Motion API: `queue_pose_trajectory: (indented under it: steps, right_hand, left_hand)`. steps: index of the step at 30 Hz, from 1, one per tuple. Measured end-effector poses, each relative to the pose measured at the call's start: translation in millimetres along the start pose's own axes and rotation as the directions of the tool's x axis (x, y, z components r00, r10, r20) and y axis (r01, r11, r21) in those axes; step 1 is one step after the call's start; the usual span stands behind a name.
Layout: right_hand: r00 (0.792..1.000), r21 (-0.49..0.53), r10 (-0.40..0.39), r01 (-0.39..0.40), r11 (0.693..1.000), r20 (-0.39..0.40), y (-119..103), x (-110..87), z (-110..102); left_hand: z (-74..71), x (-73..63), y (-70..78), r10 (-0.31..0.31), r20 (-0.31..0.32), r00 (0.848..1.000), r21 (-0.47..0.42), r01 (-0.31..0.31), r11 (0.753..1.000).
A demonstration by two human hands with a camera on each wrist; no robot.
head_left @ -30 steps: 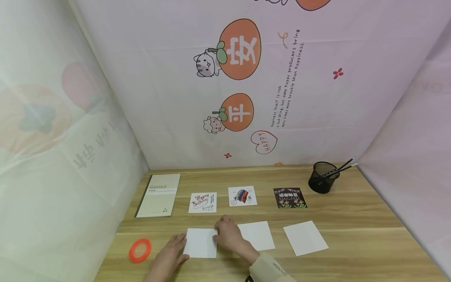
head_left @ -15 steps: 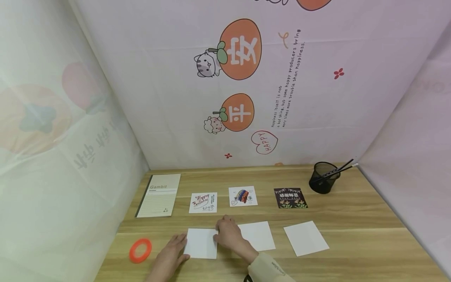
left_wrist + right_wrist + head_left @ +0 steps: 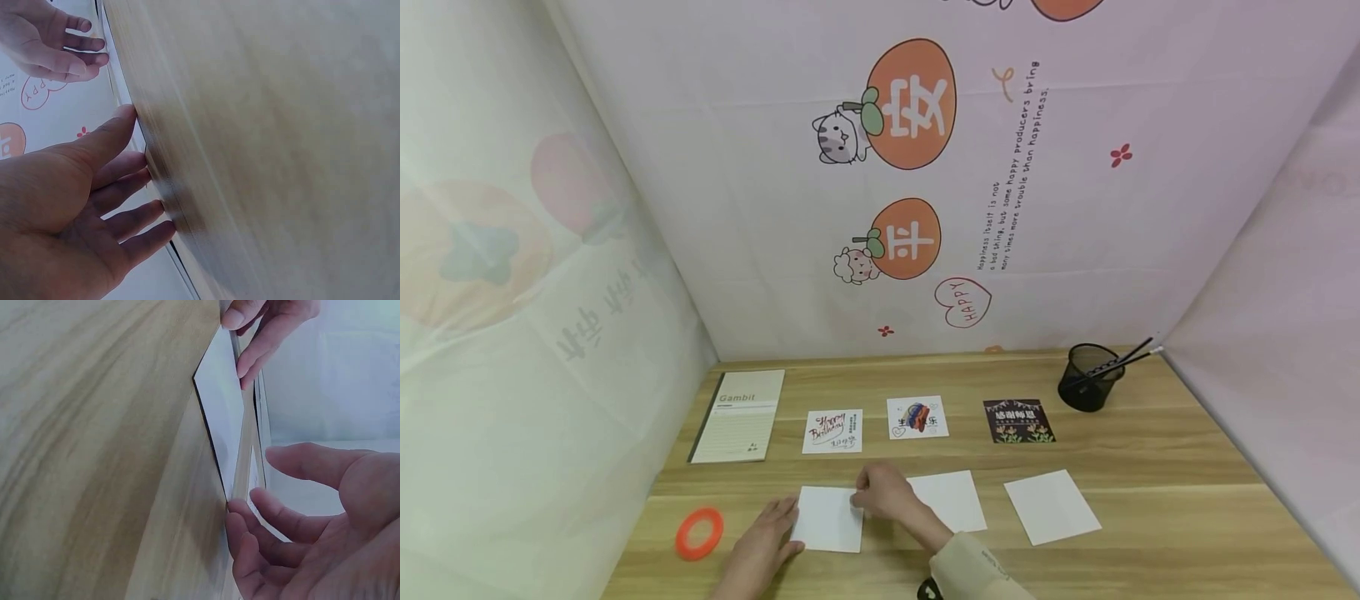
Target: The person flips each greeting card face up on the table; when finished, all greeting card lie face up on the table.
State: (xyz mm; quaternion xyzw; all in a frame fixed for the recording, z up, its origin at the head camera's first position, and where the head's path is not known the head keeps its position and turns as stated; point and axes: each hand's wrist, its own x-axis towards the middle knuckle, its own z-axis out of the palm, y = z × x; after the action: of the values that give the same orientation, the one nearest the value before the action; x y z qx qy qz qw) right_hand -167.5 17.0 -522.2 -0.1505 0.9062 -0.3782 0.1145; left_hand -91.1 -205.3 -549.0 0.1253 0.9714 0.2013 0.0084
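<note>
A white square card (image 3: 827, 519) lies flat on the wooden table between my hands. My left hand (image 3: 762, 546) rests at its left edge, thumb near the lower corner and fingers extended up along the side. At the card's upper right corner is my right hand (image 3: 887, 496), which partly covers a second white card (image 3: 955, 502). In the right wrist view, the thumb of my right hand (image 3: 312, 531) stands apart from its bent fingers, with a fingertip at the end of the card (image 3: 222, 412). My left hand (image 3: 81, 187) spreads its fingers against the tabletop in the left wrist view.
A third white card (image 3: 1051, 507) lies to the right. Behind are a birthday card (image 3: 832, 431), a cake-picture card (image 3: 917, 417) and a dark flowered card (image 3: 1019, 421). An orange tape ring (image 3: 699, 534), a notepad (image 3: 737, 417) and a black mesh pen cup (image 3: 1086, 379) stand around.
My right hand's fingers have shifted slightly at the card's upper right corner, and its index finger sits a little lower and further left. My left hand and the card stay in place.
</note>
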Motion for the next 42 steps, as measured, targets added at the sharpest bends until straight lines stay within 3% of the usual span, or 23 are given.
queue_pose_trajectory:
  steps: [8, 20, 29, 34, 39, 42]
  right_hand:
    - [0.999, -0.065, -0.026, 0.024, 0.998, -0.034, 3, -2.0, 5]
    - [1.0, 0.063, 0.009, -0.011, 0.998, 0.023, 0, 0.8, -4]
    - [0.999, -0.093, -0.031, 0.027, 0.995, -0.042, 2, -0.9, 4]
    - [0.999, -0.069, -0.011, 0.009, 0.998, -0.039, -2, -3.4, 5]
    - [0.997, -0.111, -0.029, 0.022, 0.994, -0.065, -3, -7.9, 4]
    - [0.997, -0.073, -0.036, 0.031, 0.997, -0.064, -5, -9.9, -1]
  left_hand:
    - [-0.1, 0.6, 0.9, -0.009, 0.012, 1.0, 0.012, 0.008, 1.0]
    - [-1.1, 1.7, 0.8, 0.023, -0.023, 0.999, 0.012, -0.022, 1.0]
    - [0.5, 1.1, 0.9, 0.004, -0.008, 1.0, 0.012, -0.004, 1.0]
    - [1.7, 0.0, -0.2, 0.013, -0.026, 1.0, 0.01, -0.012, 1.0]
    - [2.8, -0.6, -0.9, 0.023, -0.034, 0.999, -0.003, -0.023, 1.0]
    - [3.3, -1.0, -0.1, 0.015, -0.039, 0.999, -0.014, -0.016, 1.0]
